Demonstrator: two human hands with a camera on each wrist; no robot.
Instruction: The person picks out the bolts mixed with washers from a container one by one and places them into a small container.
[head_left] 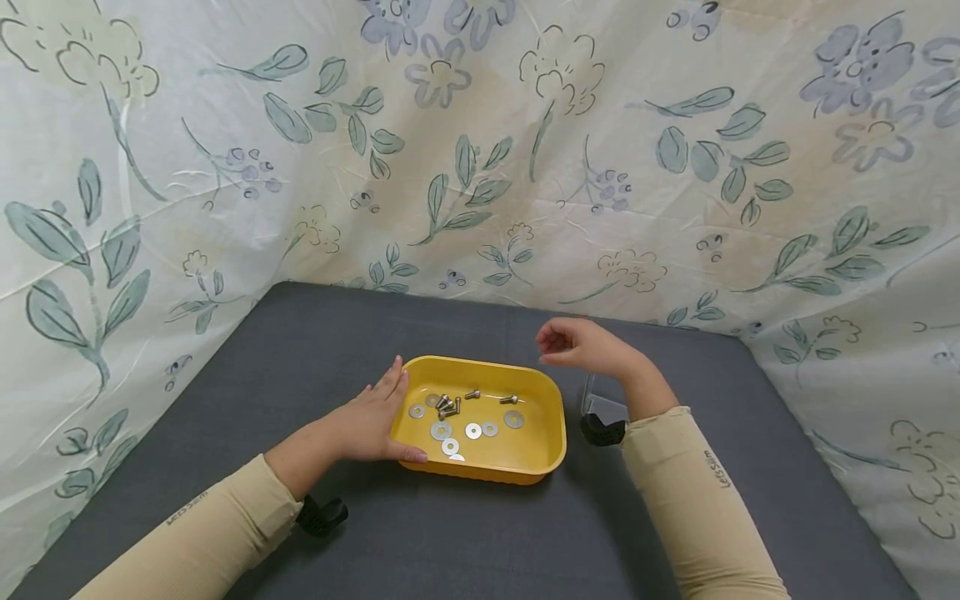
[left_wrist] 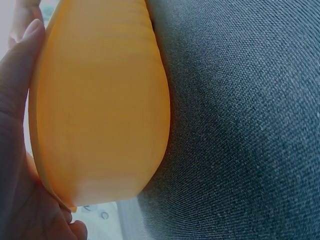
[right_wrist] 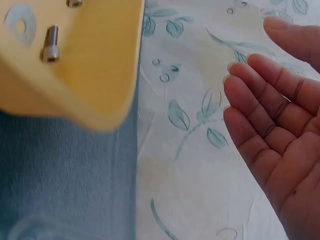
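Observation:
A yellow tray [head_left: 525, 462] stands on the dark cloth, holding several socket-head screws [head_left: 508, 400] and several flat washers [head_left: 441, 431]. My left hand [head_left: 367, 421] rests along the tray's left end, fingers extended on the rim and thumb at the near corner. The left wrist view shows the tray's outer wall [left_wrist: 102, 110] beside that hand. My right hand [head_left: 588, 346] hovers just past the tray's far right corner, fingers loosely bent. In the right wrist view its palm [right_wrist: 300, 165] shows nothing held. One screw [right_wrist: 51, 45] lies near the tray's end there.
A clear plastic container [head_left: 606, 407] sits right of the tray, partly hidden by my right wrist. Dark cloth [head_left: 450, 542] covers the table. Floral fabric [head_left: 480, 167] hangs behind it and along the sides.

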